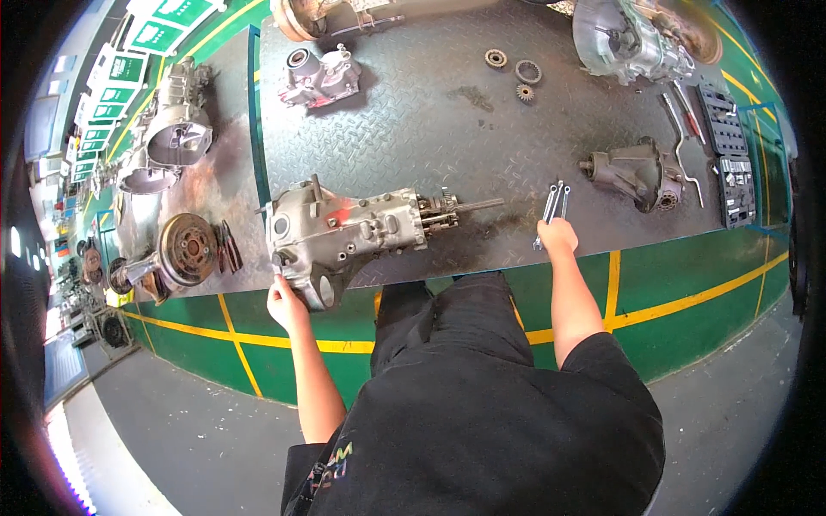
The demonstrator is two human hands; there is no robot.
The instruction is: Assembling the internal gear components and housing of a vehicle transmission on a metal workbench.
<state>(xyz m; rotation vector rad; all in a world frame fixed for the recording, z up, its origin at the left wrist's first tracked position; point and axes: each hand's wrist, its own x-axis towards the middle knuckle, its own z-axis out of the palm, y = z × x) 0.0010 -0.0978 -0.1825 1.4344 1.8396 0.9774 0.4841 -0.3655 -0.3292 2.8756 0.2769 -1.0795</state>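
A grey metal gearbox (348,232) lies on its side near the front edge of the dark checker-plate workbench (413,129), its shaft (477,205) pointing right. My left hand (284,299) rests against the lower left rim of its bell housing at the bench edge. My right hand (557,236) is closed around a bundle of long silver wrenches (553,205) that stand up from the bench to the right of the shaft.
A smaller housing (637,172) lies at the right, with socket trays (727,155) and loose long tools beside it. Gears (516,76) and more gearbox cases (323,79) sit further back. Brake parts (185,249) lie at the left. Green floor with yellow lines runs below.
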